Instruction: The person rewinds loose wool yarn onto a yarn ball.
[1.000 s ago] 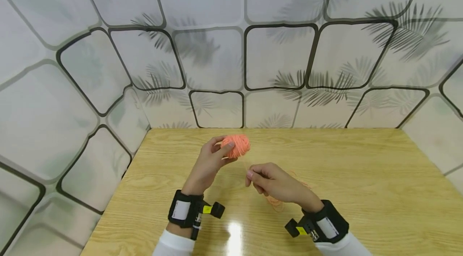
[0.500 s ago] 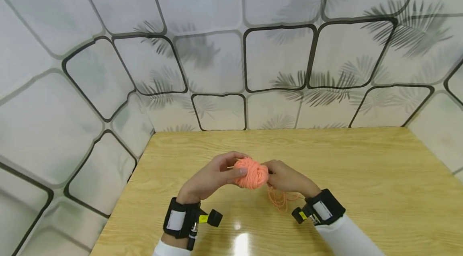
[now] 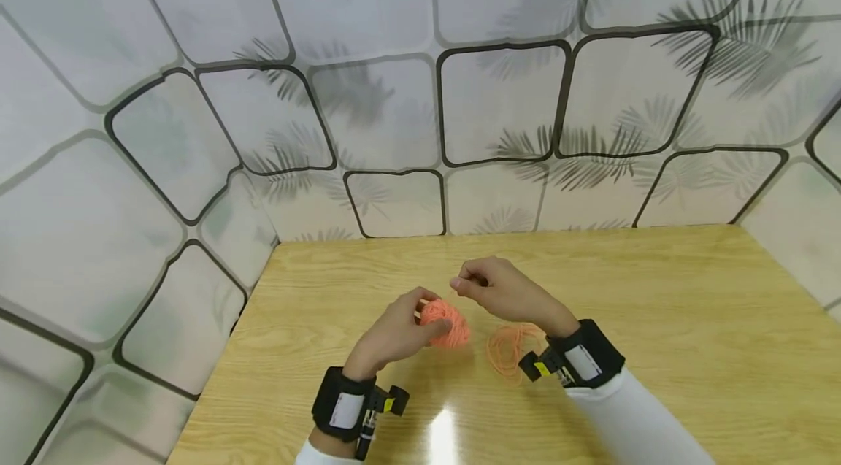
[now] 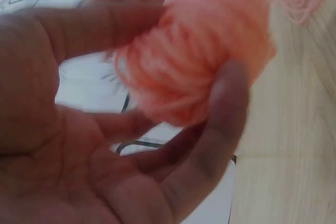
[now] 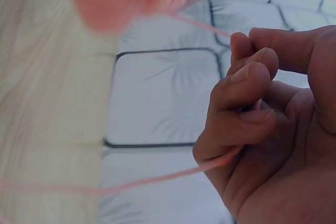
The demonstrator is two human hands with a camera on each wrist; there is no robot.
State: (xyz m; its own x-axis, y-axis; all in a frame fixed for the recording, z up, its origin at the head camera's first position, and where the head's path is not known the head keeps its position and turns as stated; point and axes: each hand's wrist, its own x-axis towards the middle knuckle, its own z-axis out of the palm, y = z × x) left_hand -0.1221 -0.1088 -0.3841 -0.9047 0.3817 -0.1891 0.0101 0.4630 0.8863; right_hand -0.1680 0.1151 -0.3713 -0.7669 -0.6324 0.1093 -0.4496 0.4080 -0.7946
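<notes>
My left hand (image 3: 402, 330) grips a coral ball of yarn (image 3: 448, 325) between thumb and fingers, held over the table. In the left wrist view the ball (image 4: 189, 51) looks slightly blurred, fingers wrapped round its sides. Up and to the right of it, my right hand (image 3: 502, 290) pinches a yarn strand (image 5: 202, 25) between thumb and forefinger. That strand runs from the ball to the fingertips in the right wrist view. It passes through the curled fingers, and a trailing length (image 5: 152, 181) leaves the hand towards the left.
Loose loops of yarn (image 3: 509, 350) lie on the wooden table (image 3: 657, 348), below the right hand. A patterned covering (image 3: 506, 107) with dark outlines and leaf prints stands behind the table and along its left side. Each wrist wears a black camera strap (image 3: 587, 359).
My left hand first brought the ball down and right, then slightly left, turning it. The right hand went beside the ball, then rose away up and to the left, still with the strand.
</notes>
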